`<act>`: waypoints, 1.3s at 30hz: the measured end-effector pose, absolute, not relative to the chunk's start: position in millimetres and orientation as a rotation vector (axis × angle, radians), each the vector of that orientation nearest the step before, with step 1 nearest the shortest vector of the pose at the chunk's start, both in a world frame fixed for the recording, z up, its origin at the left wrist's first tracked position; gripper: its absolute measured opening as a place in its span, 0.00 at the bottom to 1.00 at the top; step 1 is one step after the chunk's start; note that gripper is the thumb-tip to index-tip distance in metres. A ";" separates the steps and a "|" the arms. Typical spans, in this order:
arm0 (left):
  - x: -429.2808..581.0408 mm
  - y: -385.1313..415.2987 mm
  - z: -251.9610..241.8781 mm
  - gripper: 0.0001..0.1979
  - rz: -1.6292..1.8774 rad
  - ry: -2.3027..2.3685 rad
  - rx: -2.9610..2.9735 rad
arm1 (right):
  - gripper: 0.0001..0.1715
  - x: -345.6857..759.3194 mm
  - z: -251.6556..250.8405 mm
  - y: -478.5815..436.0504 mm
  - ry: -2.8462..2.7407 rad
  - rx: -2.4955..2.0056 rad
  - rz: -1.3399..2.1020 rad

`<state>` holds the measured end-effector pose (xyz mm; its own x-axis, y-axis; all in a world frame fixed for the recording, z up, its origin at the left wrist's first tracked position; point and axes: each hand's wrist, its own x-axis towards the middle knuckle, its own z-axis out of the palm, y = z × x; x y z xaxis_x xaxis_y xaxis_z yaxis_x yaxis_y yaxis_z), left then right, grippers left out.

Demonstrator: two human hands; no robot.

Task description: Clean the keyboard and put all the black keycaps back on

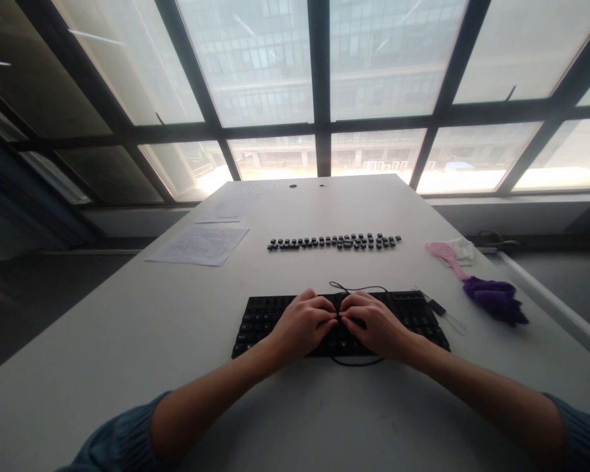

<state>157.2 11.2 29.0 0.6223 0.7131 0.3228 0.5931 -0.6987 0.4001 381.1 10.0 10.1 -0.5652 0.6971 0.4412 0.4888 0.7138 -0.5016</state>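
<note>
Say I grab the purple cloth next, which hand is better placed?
Probably the right hand: it's nearer the purple cloth, which lies to the right of the keyboard. The left hand would likely have to reach past the right.

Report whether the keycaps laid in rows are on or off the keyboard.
Off: the keycaps lie on the white table, beyond the keyboard and apart from it.

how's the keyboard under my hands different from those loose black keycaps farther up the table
The keyboard is one long piece; the loose keycaps are many small pieces in rows. The keyboard lies beneath your left hand and right hand, while the loose keycaps sit farther off, touched by neither. Both are black and rest on the white table.
</note>
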 end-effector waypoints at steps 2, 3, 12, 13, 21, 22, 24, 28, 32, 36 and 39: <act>156.6 8.1 26.5 0.10 0.691 1.062 2.629 | 0.09 382.6 7.9 6.4 -2.315 -0.879 0.350; 156.7 7.3 25.3 0.10 0.696 1.059 2.638 | 0.08 383.0 6.9 5.1 -2.326 -0.876 0.316; 162.4 5.2 19.1 0.10 0.695 1.043 2.683 | 0.08 381.2 5.4 4.7 -2.410 -0.913 0.235; 162.8 4.7 19.1 0.10 0.697 1.050 2.676 | 0.08 381.1 5.8 4.6 -2.411 -0.919 0.237; 159.2 15.8 35.7 0.08 0.740 1.119 2.540 | 0.06 386.5 20.9 8.1 -2.318 -1.014 0.351; 159.3 24.0 39.7 0.08 0.768 1.153 2.530 | 0.06 389.5 24.5 15.2 -2.276 -1.059 0.341; 162.4 48.2 47.3 0.09 0.815 1.233 2.531 | 0.07 396.7 31.8 38.7 -2.191 -1.187 0.278; 180.6 117.1 55.0 0.09 0.809 1.398 2.573 | 0.09 407.9 41.2 109.8 -2.140 -1.509 0.099; 203.2 175.2 46.1 0.10 0.702 1.645 2.539 | 0.12 405.4 37.1 167.5 -2.194 -1.685 -0.076; 216.1 200.9 26.0 0.09 0.647 1.678 2.559 | 0.12 395.5 22.9 189.4 -2.262 -1.666 -0.120; 220.5 207.2 14.3 0.09 0.607 1.648 2.591 | 0.12 390.0 14.3 194.3 -2.322 -1.638 -0.139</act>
<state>220.5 207.2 14.3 0.3705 0.8738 0.3151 0.8693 -0.4457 0.2137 390.0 194.3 14.3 -0.3080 0.9049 0.2939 0.9335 0.3470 -0.0902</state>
